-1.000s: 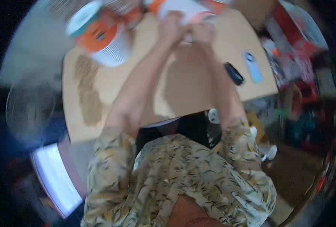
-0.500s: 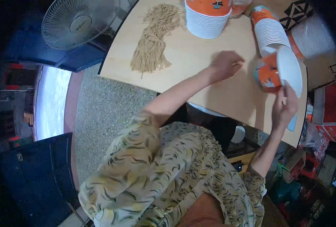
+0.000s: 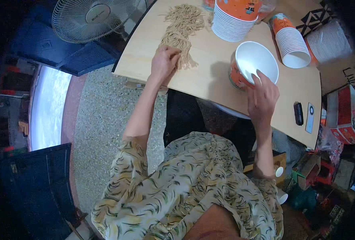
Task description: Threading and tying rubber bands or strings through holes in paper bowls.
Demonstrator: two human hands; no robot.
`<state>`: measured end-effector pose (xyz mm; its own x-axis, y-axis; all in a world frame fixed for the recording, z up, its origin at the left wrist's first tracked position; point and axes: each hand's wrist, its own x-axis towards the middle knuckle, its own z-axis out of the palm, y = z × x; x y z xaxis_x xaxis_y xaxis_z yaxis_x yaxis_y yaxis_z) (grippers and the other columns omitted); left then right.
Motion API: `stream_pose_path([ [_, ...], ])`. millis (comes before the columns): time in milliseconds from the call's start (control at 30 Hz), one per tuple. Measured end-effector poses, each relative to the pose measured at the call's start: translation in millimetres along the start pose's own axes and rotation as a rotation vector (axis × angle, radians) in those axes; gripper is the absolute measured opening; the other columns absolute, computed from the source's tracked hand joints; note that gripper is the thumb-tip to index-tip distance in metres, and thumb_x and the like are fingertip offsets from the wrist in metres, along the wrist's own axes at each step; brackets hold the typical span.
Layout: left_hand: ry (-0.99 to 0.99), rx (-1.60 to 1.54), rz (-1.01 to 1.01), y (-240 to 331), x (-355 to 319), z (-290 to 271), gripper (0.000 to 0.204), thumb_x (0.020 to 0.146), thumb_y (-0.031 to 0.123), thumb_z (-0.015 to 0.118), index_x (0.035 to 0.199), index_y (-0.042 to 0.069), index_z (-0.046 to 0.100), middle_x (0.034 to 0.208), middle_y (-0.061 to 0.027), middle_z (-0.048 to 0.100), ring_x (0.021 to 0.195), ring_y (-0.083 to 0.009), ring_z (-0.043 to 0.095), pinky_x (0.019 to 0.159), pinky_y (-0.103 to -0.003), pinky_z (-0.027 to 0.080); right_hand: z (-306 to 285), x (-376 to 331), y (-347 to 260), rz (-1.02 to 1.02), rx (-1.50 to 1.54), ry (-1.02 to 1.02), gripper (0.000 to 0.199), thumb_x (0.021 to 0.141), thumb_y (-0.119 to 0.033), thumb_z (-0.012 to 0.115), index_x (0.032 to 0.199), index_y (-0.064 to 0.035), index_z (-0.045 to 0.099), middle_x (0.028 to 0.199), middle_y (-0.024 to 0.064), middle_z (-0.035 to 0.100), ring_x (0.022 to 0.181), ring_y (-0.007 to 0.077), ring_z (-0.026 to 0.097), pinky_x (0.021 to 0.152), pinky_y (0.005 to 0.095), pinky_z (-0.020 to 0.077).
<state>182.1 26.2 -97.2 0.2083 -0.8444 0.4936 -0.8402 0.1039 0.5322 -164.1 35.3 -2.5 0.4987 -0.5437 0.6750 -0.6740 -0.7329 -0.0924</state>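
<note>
A long heap of pale brown noodles lies on the wooden table. My left hand rests on the near end of the heap, its fingers closed around some strands. My right hand grips the near rim of an orange paper bowl with a white inside, which tilts toward me and holds nothing.
A stack of orange bowls stands at the table's far side; a stack of paper cups lies to its right. A black device and a pale remote sit near the right edge. A fan stands far left, boxes right.
My left hand has moved left from the middle of the table onto the noodle heap. My right hand has brought the single bowl leftward and turned its opening up toward me.
</note>
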Motion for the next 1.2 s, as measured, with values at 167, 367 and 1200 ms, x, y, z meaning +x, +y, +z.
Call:
stream_pose_path([
  [167,-0.133,0.111,0.029,-10,10,8,0.011,0.080,0.015,0.072,0.089,0.009,0.074,0.093,-0.0138,0.066,0.088,-0.0325,0.064,0.078,-0.040,0.052,-16,-20,-36,0.106,0.134,-0.036,0.031,0.081,0.003,0.065,0.111,-0.0037,0.065,0.124,0.0128,0.061,0.108,0.0310,0.059,0.095,0.0415,0.0432],
  [367,-0.017,-0.080,0.006,-4,-3,-8,0.008,0.082,0.013,0.070,0.086,0.006,0.069,0.093,-0.0139,0.065,0.088,-0.0326,0.063,0.076,-0.039,0.052,-6,-57,-50,0.334,0.365,-0.067,0.027,0.082,0.008,0.062,0.107,-0.0007,0.065,0.113,0.0149,0.066,0.098,0.0326,0.063,0.086,0.0380,0.0504],
  [1200,-0.416,-1.913,-1.232,253,-80,-1,0.009,0.099,0.014,0.054,0.095,0.007,0.056,0.067,0.0078,0.041,0.050,-0.0012,0.036,0.039,-0.015,0.027,-12,-80,-12,0.877,1.163,-0.206,0.033,0.091,-0.004,0.057,0.123,0.0009,0.061,0.123,0.0088,0.064,0.103,0.0132,0.062,0.090,0.0278,0.0484],
])
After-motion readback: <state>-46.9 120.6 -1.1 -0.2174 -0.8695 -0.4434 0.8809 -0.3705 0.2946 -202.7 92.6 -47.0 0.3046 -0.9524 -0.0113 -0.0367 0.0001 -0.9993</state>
